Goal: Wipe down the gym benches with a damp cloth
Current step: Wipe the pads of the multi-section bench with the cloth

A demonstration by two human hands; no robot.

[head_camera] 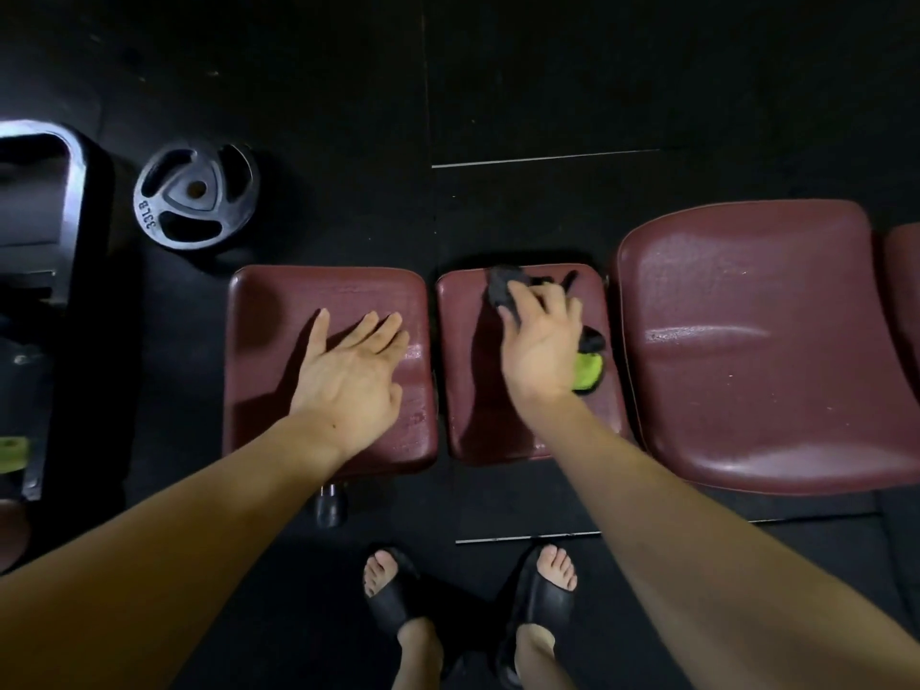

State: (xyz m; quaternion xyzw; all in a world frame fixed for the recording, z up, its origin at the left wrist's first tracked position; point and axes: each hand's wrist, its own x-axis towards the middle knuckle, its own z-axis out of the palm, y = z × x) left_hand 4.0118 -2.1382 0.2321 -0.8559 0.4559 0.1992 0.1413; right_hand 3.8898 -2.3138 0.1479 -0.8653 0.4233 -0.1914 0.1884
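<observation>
Three maroon bench pads lie in a row below me: a left pad [279, 311], a middle pad [473, 405] and a larger right pad [756, 341]. My left hand [351, 371] rests flat on the left pad, fingers spread, holding nothing. On the middle pad my right hand [542, 336] presses a dark cloth with a lime-green side [587, 373] against the surface. The cloth sticks out past my fingers at the pad's far edge and beside my palm. The pads look shiny and streaked.
A black 33 LB weight plate [196, 196] lies on the dark rubber floor beyond the left pad. A black machine frame [64, 216] stands at the far left. My feet in black slides [398, 590] are close to the bench. A bench leg [329, 505] shows under the left pad.
</observation>
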